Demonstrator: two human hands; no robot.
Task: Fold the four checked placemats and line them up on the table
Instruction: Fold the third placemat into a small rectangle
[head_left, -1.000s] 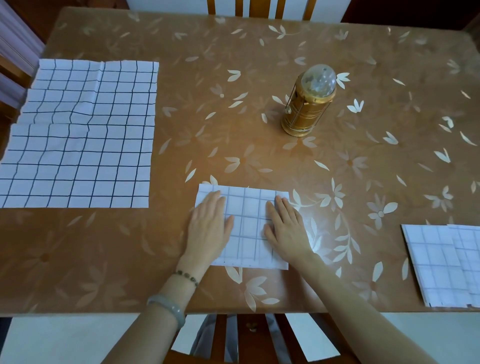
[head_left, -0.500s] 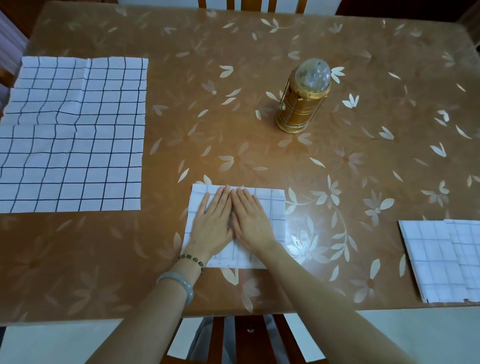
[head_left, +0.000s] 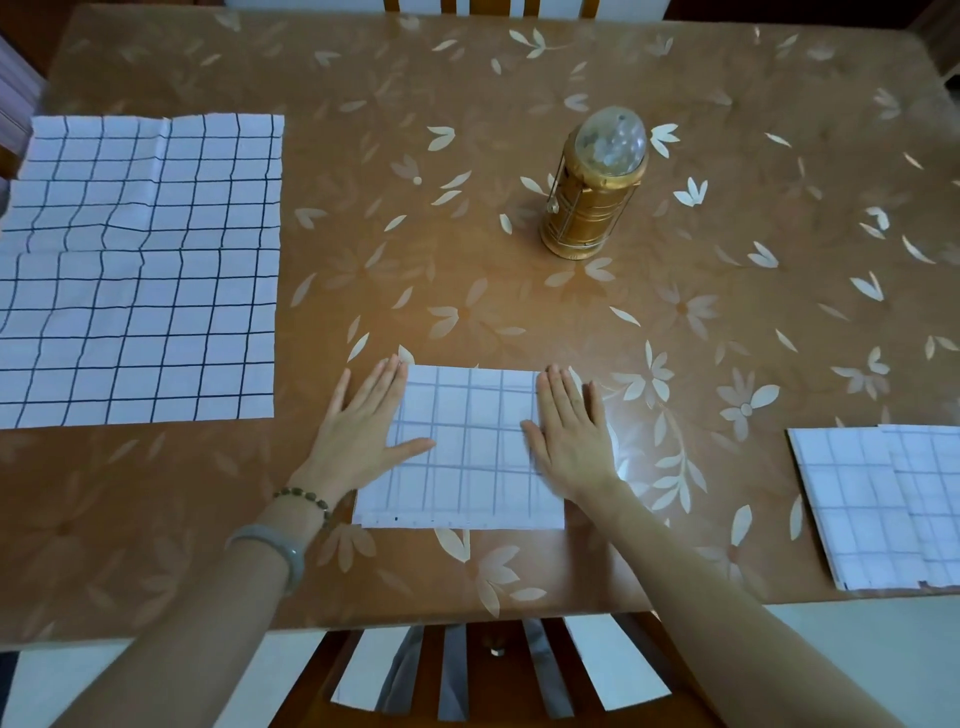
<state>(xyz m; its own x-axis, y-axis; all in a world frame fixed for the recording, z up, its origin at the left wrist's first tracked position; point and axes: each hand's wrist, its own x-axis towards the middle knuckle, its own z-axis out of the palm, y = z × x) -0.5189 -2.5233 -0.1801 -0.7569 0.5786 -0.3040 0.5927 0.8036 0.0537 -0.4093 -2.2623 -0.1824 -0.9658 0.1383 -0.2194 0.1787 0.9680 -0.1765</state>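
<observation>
Left hand (head_left: 363, 441) and right hand (head_left: 571, 441) — fingers straight — press folded placemat (head_left: 467, 467); seemingly two more (head_left: 878, 504) rightward.

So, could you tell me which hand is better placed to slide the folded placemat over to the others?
Probably the right hand: it lies flat on the right edge of the folded placemat, the side facing the folded pair. The left hand sits nearer the unfolded mat.
</observation>
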